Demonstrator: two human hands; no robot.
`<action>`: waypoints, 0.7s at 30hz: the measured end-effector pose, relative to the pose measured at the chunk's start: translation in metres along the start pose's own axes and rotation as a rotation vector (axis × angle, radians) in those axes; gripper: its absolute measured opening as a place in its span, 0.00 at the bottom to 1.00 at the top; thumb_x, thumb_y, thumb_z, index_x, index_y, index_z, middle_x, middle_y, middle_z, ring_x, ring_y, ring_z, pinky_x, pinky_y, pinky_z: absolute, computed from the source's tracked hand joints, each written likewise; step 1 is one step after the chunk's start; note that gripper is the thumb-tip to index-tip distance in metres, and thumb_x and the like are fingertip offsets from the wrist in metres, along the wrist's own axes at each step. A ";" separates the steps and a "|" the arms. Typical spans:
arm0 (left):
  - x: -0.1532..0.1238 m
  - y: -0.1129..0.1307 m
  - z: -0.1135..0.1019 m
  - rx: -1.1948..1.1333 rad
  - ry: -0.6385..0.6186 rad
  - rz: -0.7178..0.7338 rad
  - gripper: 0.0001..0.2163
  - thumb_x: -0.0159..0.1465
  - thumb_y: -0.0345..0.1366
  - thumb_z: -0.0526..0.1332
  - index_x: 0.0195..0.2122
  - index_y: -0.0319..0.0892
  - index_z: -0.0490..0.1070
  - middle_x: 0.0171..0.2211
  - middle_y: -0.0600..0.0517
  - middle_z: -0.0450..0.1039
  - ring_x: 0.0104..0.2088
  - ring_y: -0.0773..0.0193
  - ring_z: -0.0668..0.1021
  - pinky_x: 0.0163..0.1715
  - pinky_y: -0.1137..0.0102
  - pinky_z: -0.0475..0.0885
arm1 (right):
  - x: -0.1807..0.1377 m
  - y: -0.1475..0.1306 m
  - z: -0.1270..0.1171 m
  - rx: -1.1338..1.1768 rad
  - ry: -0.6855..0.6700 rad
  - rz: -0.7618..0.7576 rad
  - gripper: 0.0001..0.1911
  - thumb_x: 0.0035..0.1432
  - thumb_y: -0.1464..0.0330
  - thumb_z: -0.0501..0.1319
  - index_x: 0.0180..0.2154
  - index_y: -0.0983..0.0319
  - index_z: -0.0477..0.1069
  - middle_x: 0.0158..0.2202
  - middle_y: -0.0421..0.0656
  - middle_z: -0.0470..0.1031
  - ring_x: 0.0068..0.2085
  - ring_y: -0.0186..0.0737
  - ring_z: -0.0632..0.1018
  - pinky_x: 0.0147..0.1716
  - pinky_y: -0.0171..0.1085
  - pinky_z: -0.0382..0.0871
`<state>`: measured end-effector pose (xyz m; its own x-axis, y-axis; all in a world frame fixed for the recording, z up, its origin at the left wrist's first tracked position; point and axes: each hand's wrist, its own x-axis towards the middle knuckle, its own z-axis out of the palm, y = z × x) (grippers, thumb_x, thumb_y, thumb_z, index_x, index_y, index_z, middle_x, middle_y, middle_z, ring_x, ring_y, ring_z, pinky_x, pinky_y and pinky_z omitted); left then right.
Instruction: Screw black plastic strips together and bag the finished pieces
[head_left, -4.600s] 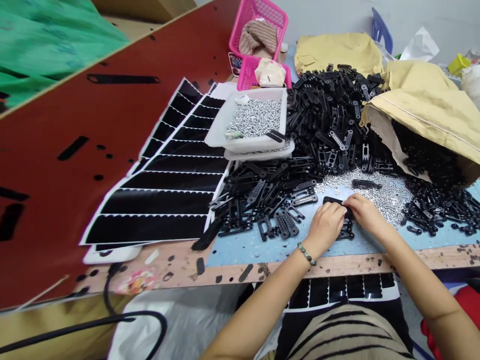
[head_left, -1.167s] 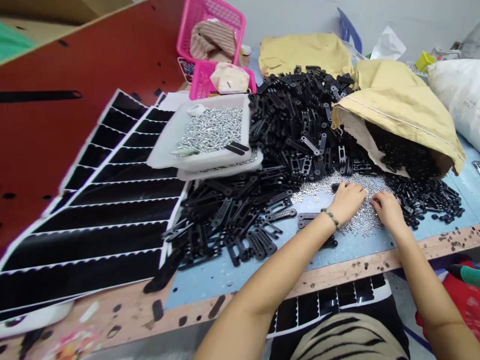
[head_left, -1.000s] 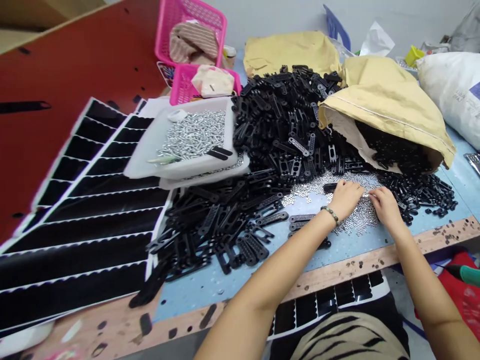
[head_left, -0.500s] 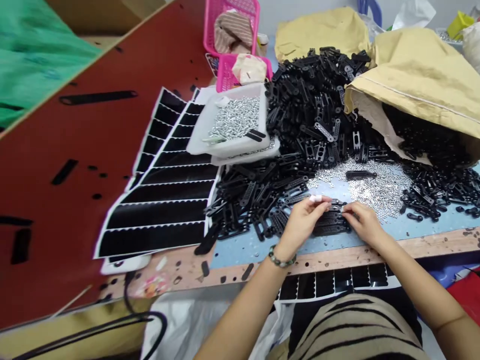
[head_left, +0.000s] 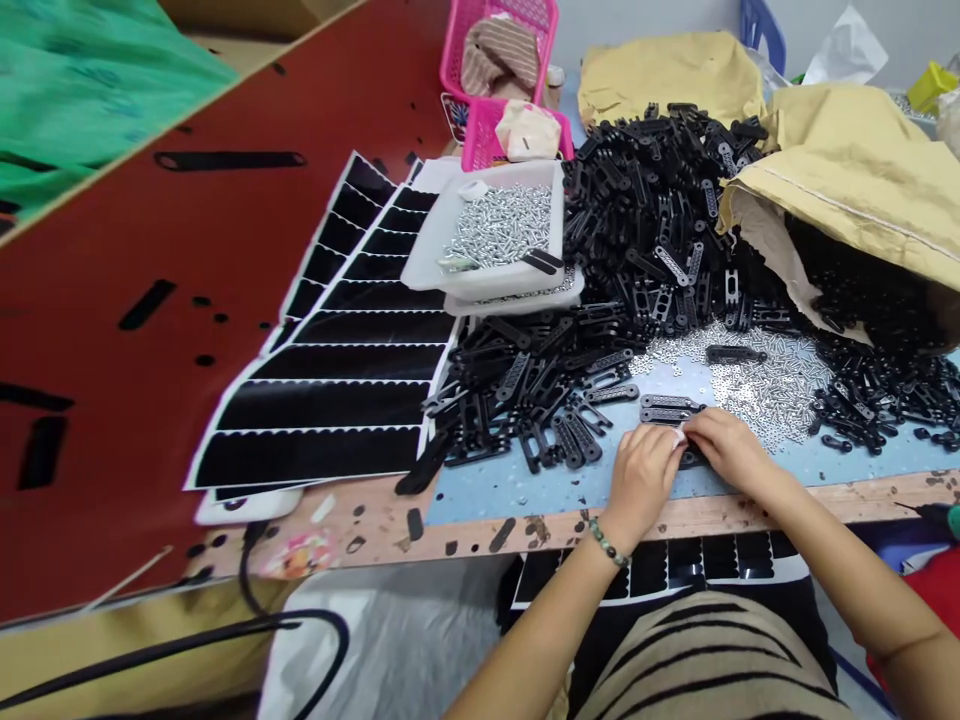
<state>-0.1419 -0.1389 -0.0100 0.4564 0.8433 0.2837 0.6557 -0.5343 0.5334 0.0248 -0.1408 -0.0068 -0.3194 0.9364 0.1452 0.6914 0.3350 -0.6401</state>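
Observation:
Several slotted black plastic parts (head_left: 666,402) lie side by side in a short row on the blue mat, partly covered by my hands. My left hand (head_left: 643,475), with a white wrap on one finger and a beaded bracelet at the wrist, bends its closed fingers over the near end of that row. From the other side my right hand (head_left: 726,452) pinches thumb and fingers together, its tips meeting the left fingertips. Whatever sits between the fingertips is too small and hidden to name. Just beyond the hands are loose small silver metal pins (head_left: 780,385), with one black part (head_left: 735,354) on top.
A big heap of black parts (head_left: 637,200) rises behind, beside an open paper sack (head_left: 862,180). White tubs (head_left: 427,265) of metal pins stand left, near pink baskets (head_left: 480,140). Sheets of black stickers (head_left: 337,390) and a red board (head_left: 225,230) take up the left side.
My left hand has shifted right and nearer to me along the row, now covering more of it. My right hand has stayed close by. The whole view has turned slightly.

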 end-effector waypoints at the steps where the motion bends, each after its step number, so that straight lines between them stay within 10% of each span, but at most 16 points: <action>1: 0.000 0.001 0.000 0.016 -0.004 0.021 0.07 0.68 0.32 0.53 0.35 0.42 0.69 0.35 0.49 0.74 0.38 0.58 0.73 0.39 0.63 0.66 | 0.000 0.002 -0.003 0.023 0.003 0.029 0.09 0.63 0.73 0.53 0.42 0.59 0.70 0.36 0.43 0.74 0.38 0.40 0.75 0.40 0.38 0.70; 7: 0.003 0.007 -0.003 0.070 -0.015 0.047 0.10 0.68 0.30 0.51 0.34 0.43 0.71 0.35 0.49 0.75 0.39 0.58 0.73 0.39 0.62 0.65 | 0.008 0.036 -0.035 -0.259 0.165 0.197 0.07 0.63 0.72 0.53 0.40 0.60 0.70 0.39 0.48 0.71 0.40 0.46 0.73 0.39 0.42 0.68; 13: 0.004 0.004 -0.005 -0.019 0.005 -0.034 0.09 0.69 0.33 0.52 0.35 0.43 0.71 0.36 0.49 0.76 0.39 0.59 0.74 0.41 0.62 0.66 | 0.021 0.053 -0.038 -0.613 0.034 0.163 0.11 0.60 0.79 0.54 0.30 0.60 0.68 0.32 0.49 0.70 0.36 0.46 0.69 0.35 0.41 0.63; 21: -0.001 0.000 -0.006 -0.019 0.020 -0.017 0.09 0.69 0.33 0.52 0.35 0.43 0.71 0.36 0.50 0.76 0.39 0.59 0.74 0.40 0.63 0.65 | 0.005 0.049 -0.050 -0.193 0.281 0.196 0.07 0.65 0.70 0.48 0.39 0.60 0.64 0.35 0.46 0.71 0.36 0.44 0.72 0.36 0.40 0.66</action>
<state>-0.1465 -0.1393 -0.0053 0.4334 0.8533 0.2899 0.6517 -0.5189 0.5532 0.0892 -0.1149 -0.0001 0.0019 0.9677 0.2521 0.8391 0.1356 -0.5267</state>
